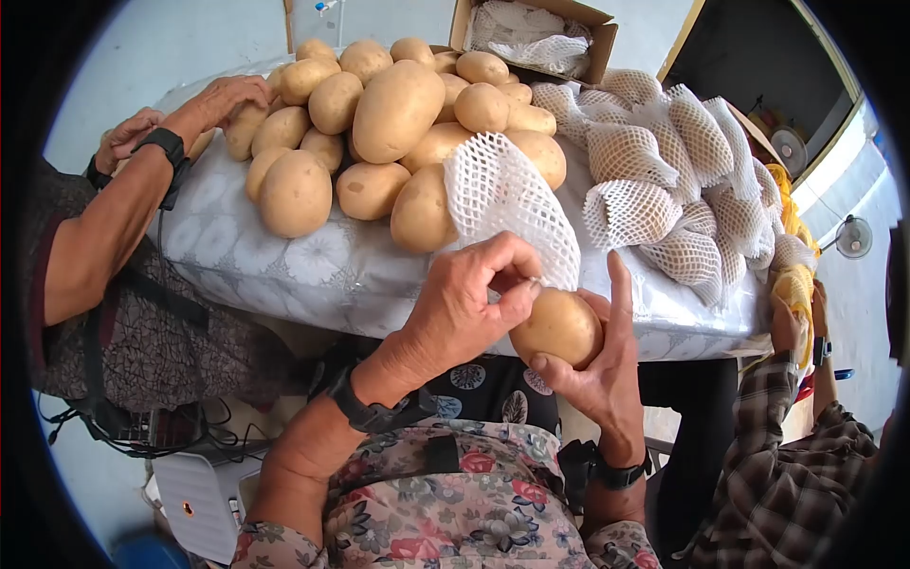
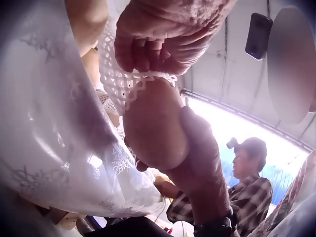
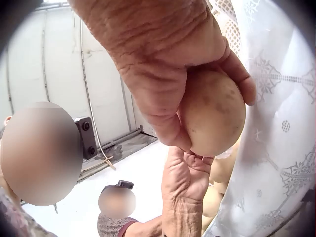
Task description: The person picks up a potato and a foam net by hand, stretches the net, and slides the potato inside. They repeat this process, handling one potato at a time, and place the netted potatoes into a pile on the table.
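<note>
Head view: closest to the wearer's floral top [image 1: 417, 503], the right hand [image 1: 607, 370] cups a bare potato [image 1: 557, 329], thumb and fingers curved round it while the index finger points up. The potato is held off the near edge of the worktop [image 1: 256, 266]. The left hand [image 1: 464, 299] has thumb and forefinger pinched on the rim of a white net sleeve [image 1: 507, 199]; the left-wrist view shows that rim meeting the potato's upper end.

The potato should handle as firm and fairly heavy, its smooth skin liable to slip or bruise, so a broad hold round the lower half looks best, leaving the top free. The net sleeve looks light, soft and stretchy; take it by the rim, gently, since thin strands could tear.

Farther back, loose potatoes [image 1: 398, 109] are heaped, with net-wrapped potatoes [image 1: 630, 156] to their right and another person's hand [image 1: 227, 95] reaching onto the heap's left side. Beyond stands a carton [image 1: 600, 57] holding more netting [image 1: 540, 52].
</note>
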Available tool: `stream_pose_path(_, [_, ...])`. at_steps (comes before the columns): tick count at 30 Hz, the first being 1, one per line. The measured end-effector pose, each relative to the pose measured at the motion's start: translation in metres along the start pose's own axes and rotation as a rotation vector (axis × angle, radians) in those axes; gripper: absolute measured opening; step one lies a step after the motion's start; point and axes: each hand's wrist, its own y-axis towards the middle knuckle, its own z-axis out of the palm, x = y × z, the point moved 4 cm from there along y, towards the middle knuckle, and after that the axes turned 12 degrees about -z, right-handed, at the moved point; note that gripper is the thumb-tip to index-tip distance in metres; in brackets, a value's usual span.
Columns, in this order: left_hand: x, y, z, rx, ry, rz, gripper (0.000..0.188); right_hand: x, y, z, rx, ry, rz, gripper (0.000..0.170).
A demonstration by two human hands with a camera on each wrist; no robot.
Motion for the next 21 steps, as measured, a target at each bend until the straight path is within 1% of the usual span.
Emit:
stream_pose_path(1, [0.0, -0.001, 0.001, 0.006, 0.016, 0.053, 0.013, -0.001, 0.0, 0.0, 0.011, 0.003, 0.006, 0.107])
stream_pose_path(4, [-0.006, -0.002, -0.001, 0.135, 0.033, 0.056, 0.013, -0.002, 0.006, -0.003, 0.046, 0.007, 0.012, 0.096])
stream_pose_path(7, [-0.005, -0.001, -0.007, 0.202, 0.096, 0.098, 0.014, -0.013, 0.012, -0.004, 0.111, -0.044, -0.17, 0.083])
stream_pose_path(10, [-0.002, -0.001, -0.011, 0.235, 0.146, 0.033, 0.016, -0.005, 0.012, 0.002, -0.105, 0.299, 0.051, 0.076])
stream_pose_path(11, [-0.002, -0.002, -0.01, 0.211, 0.177, 0.093, 0.017, -0.007, 0.015, 0.0, -0.114, 0.206, 0.028, 0.076])
stream_pose_path(13, [-0.004, -0.004, -0.004, 0.165, 0.235, 0.213, 0.018, -0.009, 0.019, -0.001, -0.196, 0.141, -0.008, 0.075])
stream_pose_path(14, [-0.005, -0.004, 0.0, 0.149, 0.207, 0.229, 0.017, -0.009, 0.021, 0.0, -0.236, 0.106, -0.026, 0.075])
stream_pose_path(15, [-0.008, -0.004, 0.005, 0.132, 0.18, 0.246, 0.016, -0.012, 0.025, 0.002, -0.279, 0.179, -0.02, 0.075])
stream_pose_path(17, [-0.012, -0.005, 0.01, 0.1, 0.149, 0.264, 0.017, -0.017, 0.031, 0.003, -0.372, 0.23, -0.032, 0.074])
stream_pose_path(20, [-0.004, -0.004, 0.005, 0.067, 0.106, 0.119, 0.014, -0.021, 0.034, 0.0, -0.474, 0.294, -0.034, 0.075])
stream_pose_path(21, [0.006, -0.005, 0.001, 0.062, 0.055, 0.011, 0.014, -0.024, 0.035, 0.001, -0.504, 0.345, -0.029, 0.075])
